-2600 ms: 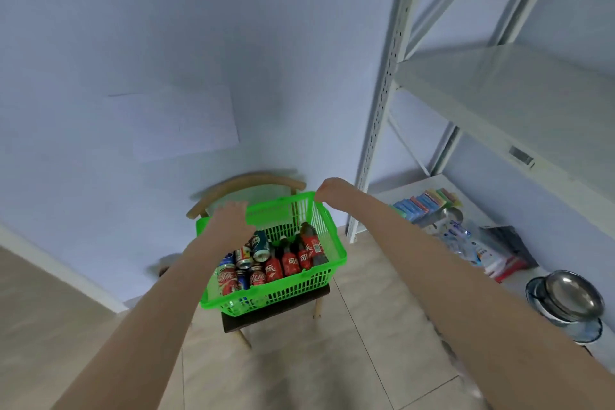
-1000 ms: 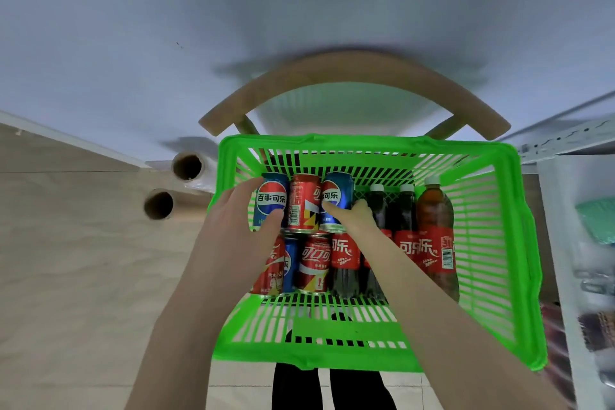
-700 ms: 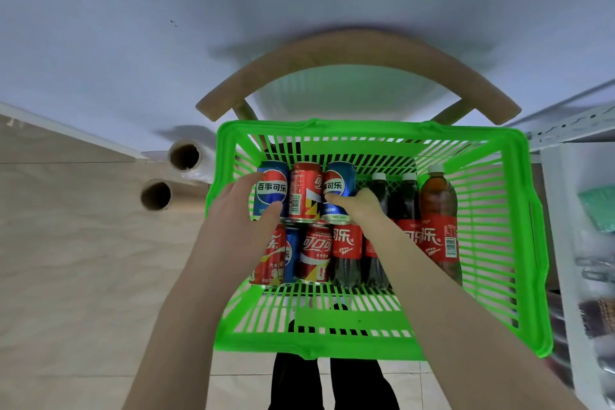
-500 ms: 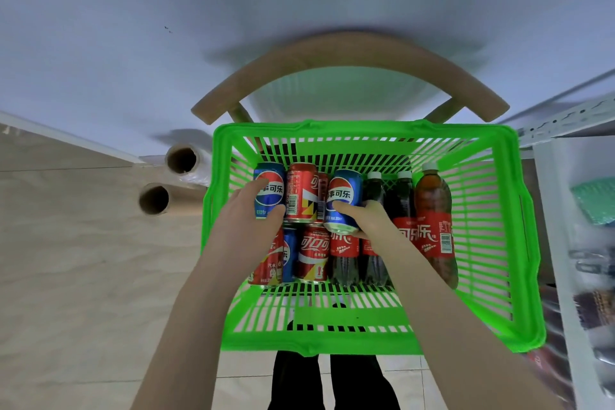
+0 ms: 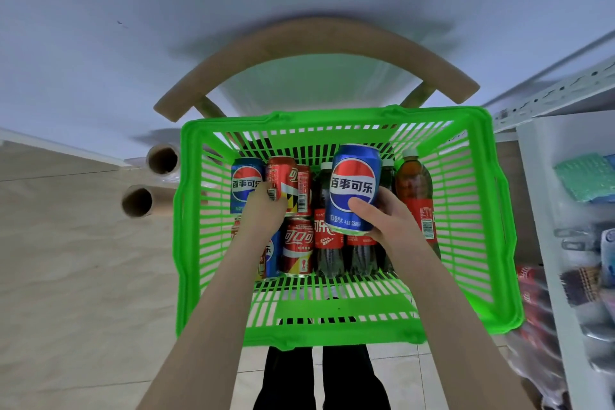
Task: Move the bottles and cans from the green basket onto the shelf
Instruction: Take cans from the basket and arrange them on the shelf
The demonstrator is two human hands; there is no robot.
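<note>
White shelf (image 5: pixel 535 176) stood at the right, the green basket (image 5: pixel 346 313) beside it on a wooden chair (image 5: pixel 316 40), bottles (image 5: pixel 414 190) and cans (image 5: pixel 298 243) packed inside. The right hand (image 5: pixel 389 223) gripped a blue can (image 5: pixel 354 186), raised above the rest; the left hand (image 5: pixel 263 213) curled round a red can (image 5: pixel 283 173) among its neighbours. It seemed best to lift both straight up, clearing the rim, then stand them upright

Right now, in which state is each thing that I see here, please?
right hand, grips the raised Pepsi can
raised Pepsi can, lifted over the cola bottles
left hand, grips the red can
red can, inside the green basket
green basket, holds cans and bottles
amber bottle, capped
</note>
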